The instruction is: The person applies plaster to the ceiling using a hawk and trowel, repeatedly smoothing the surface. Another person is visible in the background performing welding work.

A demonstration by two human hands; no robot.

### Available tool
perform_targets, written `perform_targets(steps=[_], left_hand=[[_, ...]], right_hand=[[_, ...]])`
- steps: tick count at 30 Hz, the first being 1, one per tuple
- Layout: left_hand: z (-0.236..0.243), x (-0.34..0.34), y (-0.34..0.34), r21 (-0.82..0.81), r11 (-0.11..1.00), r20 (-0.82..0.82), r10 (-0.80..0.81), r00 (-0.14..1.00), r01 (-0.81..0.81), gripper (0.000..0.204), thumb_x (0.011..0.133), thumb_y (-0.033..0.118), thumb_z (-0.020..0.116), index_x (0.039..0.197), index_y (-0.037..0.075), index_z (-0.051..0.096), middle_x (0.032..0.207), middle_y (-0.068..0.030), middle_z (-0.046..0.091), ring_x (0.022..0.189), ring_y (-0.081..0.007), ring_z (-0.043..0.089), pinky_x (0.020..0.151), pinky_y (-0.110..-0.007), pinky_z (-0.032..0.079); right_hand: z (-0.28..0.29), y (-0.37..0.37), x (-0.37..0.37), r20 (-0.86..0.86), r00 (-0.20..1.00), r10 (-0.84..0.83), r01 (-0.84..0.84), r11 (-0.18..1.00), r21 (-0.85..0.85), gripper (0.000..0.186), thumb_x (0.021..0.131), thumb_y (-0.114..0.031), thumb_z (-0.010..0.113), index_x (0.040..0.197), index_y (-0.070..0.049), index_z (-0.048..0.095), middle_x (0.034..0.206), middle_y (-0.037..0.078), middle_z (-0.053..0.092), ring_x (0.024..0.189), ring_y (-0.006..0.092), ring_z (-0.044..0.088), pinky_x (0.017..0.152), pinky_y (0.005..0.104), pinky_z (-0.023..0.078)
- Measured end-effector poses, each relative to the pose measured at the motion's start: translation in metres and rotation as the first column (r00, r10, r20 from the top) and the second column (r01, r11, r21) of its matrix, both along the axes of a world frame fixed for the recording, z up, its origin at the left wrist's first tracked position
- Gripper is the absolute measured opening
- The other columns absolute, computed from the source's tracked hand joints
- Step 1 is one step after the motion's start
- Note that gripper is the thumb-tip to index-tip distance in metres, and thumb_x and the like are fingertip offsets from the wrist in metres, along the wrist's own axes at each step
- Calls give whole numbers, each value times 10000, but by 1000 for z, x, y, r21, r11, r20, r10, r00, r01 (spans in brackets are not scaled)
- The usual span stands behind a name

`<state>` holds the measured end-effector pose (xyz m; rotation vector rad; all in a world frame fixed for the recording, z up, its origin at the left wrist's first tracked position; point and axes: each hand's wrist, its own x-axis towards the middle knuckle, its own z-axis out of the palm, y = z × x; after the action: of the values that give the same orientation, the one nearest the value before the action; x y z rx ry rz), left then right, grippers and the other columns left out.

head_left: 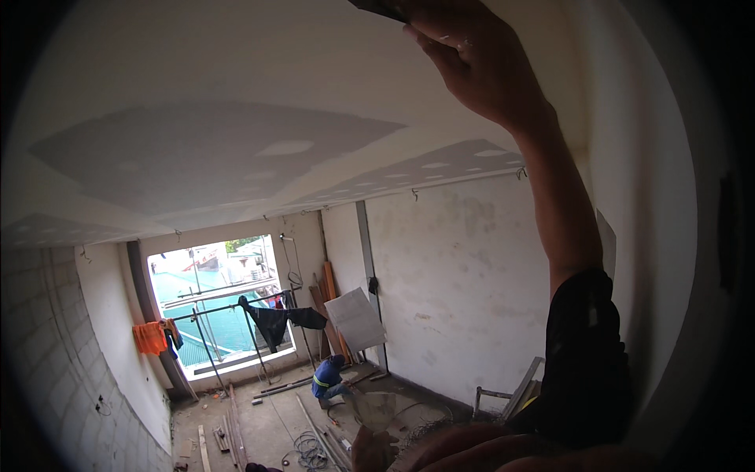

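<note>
Overhead, my right hand [476, 59] reaches up to the ceiling [259, 63], its fingers closed round a dark flat-bladed tool [381, 8]. The top edge of the picture cuts off most of that tool, so its exact kind does not show. Pale smears mark the back of this hand. Low in the middle, my left hand [373, 451] is closed on a broad grey putty knife [376, 409] whose wide blade points up. Pale filler bands and darker grey board areas with light spots cover the ceiling.
Far below, a person in blue [329, 379] crouches on the floor near lumber and coiled cable [308, 450]. Dark cloth [271, 329] hangs on a metal frame by the window opening [220, 303]. A white sheet [356, 320] leans against the right wall [464, 291].
</note>
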<state>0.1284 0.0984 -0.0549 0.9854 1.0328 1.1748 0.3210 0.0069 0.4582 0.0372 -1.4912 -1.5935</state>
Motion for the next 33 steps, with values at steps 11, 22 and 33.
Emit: perform_targets(steps=[11,22,33], left_hand=[[-20,-8,6,225,973,168,-88,982,49,241,1019,287,554,1180,110,527,768,-63,595,412,-113,441,286,-251,340],[-29,-20,41,262,965,447,-152,882,34,294,1014,244,535,1266,100,487,853,-90,627,606,-133,566,449,-268,470],[71,-39,67,363,845,810,-495,316,393,591,963,54,423,1494,-49,185,1411,-379,388,514,-126,442,326,-215,430]], right_hand=[[-27,-8,-4,-14,999,-31,31,999,6,183,865,49,689,1025,-40,687,879,88,614,800,227,626,625,337,511],[-133,45,37,-100,982,162,-188,912,-364,363,871,14,722,1230,26,666,1017,74,624,971,160,580,809,264,460],[-303,209,23,-852,465,241,-705,-481,-521,505,999,-45,554,1465,-18,362,1222,147,638,1025,255,704,882,454,631]])
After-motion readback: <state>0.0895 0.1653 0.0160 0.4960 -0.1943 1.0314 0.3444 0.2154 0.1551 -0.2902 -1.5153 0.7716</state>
